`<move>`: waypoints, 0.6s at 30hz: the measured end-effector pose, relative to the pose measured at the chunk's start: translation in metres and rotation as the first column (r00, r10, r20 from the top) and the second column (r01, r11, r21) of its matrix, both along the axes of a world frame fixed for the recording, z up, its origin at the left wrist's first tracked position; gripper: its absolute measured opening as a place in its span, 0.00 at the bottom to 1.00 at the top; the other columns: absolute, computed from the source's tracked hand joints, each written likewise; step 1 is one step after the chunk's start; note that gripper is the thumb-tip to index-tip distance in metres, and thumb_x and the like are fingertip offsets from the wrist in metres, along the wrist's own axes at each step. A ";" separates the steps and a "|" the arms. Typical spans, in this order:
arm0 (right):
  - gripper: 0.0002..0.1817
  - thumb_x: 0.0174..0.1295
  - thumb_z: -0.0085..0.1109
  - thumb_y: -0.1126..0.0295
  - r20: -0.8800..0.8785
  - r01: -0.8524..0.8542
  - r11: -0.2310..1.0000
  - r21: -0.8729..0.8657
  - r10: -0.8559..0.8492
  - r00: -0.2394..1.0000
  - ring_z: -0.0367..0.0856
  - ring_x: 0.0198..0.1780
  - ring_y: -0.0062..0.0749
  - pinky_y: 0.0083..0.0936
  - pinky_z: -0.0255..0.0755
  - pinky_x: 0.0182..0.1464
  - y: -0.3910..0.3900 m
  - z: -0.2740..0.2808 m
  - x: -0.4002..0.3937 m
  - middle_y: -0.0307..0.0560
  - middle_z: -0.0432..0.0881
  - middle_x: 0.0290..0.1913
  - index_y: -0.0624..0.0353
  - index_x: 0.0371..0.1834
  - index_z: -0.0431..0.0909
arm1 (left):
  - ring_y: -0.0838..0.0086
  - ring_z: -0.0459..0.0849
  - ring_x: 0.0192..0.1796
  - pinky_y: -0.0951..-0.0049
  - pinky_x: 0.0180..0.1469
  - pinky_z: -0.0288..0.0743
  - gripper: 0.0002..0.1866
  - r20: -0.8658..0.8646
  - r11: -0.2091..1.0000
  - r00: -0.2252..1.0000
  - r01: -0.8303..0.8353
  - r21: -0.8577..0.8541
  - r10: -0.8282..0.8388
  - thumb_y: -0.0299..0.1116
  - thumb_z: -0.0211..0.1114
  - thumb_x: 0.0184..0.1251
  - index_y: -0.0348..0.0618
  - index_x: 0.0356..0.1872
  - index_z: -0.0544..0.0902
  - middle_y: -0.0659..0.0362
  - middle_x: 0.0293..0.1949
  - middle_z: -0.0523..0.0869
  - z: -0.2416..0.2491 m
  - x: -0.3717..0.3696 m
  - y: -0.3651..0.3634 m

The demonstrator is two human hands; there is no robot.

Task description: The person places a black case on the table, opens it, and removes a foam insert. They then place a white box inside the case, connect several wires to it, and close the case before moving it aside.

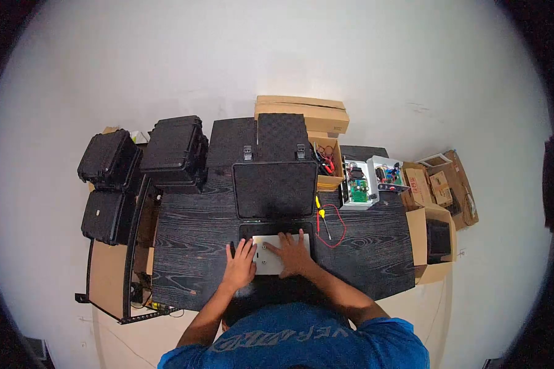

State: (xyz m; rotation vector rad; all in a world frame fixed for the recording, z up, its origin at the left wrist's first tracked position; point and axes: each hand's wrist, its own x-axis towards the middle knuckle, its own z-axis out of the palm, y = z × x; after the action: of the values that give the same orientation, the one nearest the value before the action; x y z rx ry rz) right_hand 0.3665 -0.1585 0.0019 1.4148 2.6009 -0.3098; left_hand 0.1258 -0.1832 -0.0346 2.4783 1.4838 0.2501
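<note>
A light grey panel [269,266] with a few small fittings lies in the base of an open black hard case [247,230]. The case's foam-lined lid [276,190] stands raised behind it. My left hand [240,265] rests on the panel's left edge with its fingers stretched out. Spread across the right part of the panel, my right hand [292,253] presses flat with fingers apart. Right of the case lies a screwdriver [324,220] with a yellow handle, beside a looped red wire [345,230].
Black hard cases [173,147] are stacked at the left. Behind the lid stand foam-lined pieces [281,136] and a cardboard box [301,114]. An open carton [330,181] holds wires. White enclosures [358,190] with circuit boards sit right, near another carton [420,246] at the table's [375,246] edge.
</note>
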 end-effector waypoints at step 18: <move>0.67 0.36 0.82 0.40 -0.015 -0.077 0.995 -0.066 0.076 0.997 0.51 0.83 0.62 0.85 0.35 0.74 -0.002 -0.009 0.016 0.61 0.53 0.83 0.28 0.85 0.55 | 0.55 0.54 0.84 0.21 0.76 0.42 0.47 -0.080 0.995 0.992 0.099 -0.013 -0.100 0.56 0.70 0.64 0.38 0.77 0.64 0.53 0.78 0.65 0.002 0.012 0.006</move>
State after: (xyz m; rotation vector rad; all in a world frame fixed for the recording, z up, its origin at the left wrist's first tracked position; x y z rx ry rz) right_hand 0.3824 -0.1605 -0.0067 1.2926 2.6211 -0.3922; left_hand 0.1380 -0.1771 -0.0323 2.5735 1.3827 0.1265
